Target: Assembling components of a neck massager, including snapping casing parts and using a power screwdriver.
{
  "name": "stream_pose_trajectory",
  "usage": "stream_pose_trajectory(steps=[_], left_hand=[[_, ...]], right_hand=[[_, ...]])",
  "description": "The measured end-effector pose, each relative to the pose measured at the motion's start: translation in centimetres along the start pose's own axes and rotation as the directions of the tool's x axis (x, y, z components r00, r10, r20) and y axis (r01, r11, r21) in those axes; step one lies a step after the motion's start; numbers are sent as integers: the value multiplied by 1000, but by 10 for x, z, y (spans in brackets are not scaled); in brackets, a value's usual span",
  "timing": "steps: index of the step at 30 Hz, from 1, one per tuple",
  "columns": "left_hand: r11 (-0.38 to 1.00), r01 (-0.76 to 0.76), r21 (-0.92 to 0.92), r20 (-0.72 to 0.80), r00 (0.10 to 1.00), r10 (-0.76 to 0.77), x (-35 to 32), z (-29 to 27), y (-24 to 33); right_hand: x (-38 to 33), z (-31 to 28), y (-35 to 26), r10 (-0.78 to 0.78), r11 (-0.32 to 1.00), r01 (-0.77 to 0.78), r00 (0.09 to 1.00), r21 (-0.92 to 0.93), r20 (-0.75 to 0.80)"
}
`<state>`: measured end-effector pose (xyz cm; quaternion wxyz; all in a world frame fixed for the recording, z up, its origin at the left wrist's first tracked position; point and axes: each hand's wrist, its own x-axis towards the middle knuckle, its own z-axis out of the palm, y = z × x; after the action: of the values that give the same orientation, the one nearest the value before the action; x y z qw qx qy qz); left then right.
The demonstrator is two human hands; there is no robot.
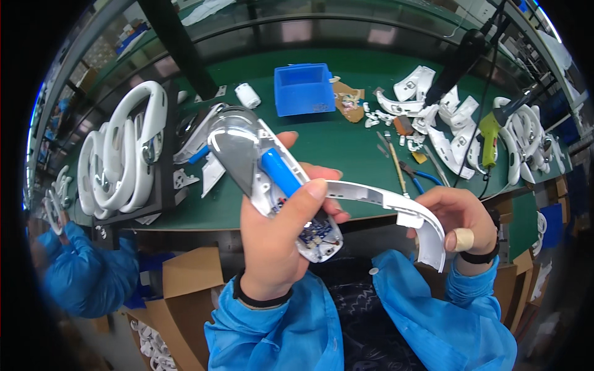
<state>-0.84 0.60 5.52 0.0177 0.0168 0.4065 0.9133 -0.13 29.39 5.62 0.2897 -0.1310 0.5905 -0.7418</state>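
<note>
Left hand (275,232) clamps housing (272,185), axis upper-left to lower-right | right hand (455,216) grips band (396,207) | blue bin (303,89), contents unclear.

Both arms wore bright blue smock sleeves with gathered cuffs. Black bands circled each wrist, and the right hand (455,216) had a tan bandage on one finger.
</note>
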Motion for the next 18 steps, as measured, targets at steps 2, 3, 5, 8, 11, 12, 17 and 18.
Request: stream_pose_trajectory(steps=[2,3,5,8,11,12,17,18], left_hand=[[1000,-3,20,3,1000,3,1,1,-2],[1000,3,17,5,1000,-3,0,1,-2],[1000,16,16,25,1000,-17,1,1,-2],[999,23,-35,52,998,-21,2,1,-4],[999,27,-30,64,998,-25,4,-1,-5],[999,24,-34,66,998,-22,5,-1,-6],[1000,-20,-6,53,998,20,7,-1,-11],[999,-36,17,36,999,36,7,-1,-12]], right_hand=[[-3,0,2,-19,1000,19,1000,7,25],[-4,2,4,-37,999,38,999,-20,12],[-6,2,7,-78,995,77,997,-59,-11],[-7,7,12,-90,995,87,995,-58,-50],[-8,9,19,-117,992,114,991,-54,-68],[-9,9,21,-145,988,141,986,-65,-75],[-8,17,35,-177,983,181,977,27,-121],[-8,19,37,-188,979,199,969,52,-157]])
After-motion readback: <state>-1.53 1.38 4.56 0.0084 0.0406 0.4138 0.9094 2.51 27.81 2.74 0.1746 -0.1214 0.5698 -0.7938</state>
